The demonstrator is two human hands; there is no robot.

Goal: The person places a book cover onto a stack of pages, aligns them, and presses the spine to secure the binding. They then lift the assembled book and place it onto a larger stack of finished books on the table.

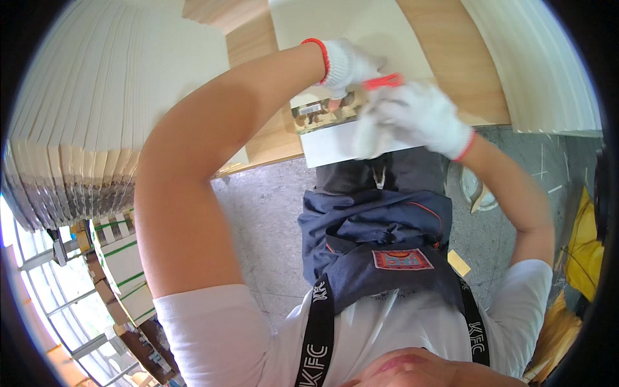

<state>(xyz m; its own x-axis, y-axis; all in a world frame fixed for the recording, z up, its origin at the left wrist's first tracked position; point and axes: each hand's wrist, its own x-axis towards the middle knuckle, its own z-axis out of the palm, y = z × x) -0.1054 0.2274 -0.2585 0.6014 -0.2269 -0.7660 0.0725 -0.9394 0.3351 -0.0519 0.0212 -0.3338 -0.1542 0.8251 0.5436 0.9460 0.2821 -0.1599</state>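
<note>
My left hand point(351, 64), in a white knit glove with a red cuff, lies over a long pale sheet point(348, 22) on the wooden table. Its fingers are stretched out, and a bare thumb tip rests by a brown patterned strip point(322, 114) at the sheet's near end. A white flap point(325, 147) extends past the table edge toward me. My right hand point(422, 116), gloved alike and blurred by motion, is closed just right of the left one. A red object point(383, 81) sticks out at its top; its kind is unclear. The glove hides part of the strip.
Tall rows of stacked pale sheets point(97, 84) stand on the left, with another stack point(541, 64) at the right. The wooden table point(458, 58) ends just before my lap. On the grey floor, a round white container point(476, 187) sits right of my legs; yellow material point(582, 245) lies farther right.
</note>
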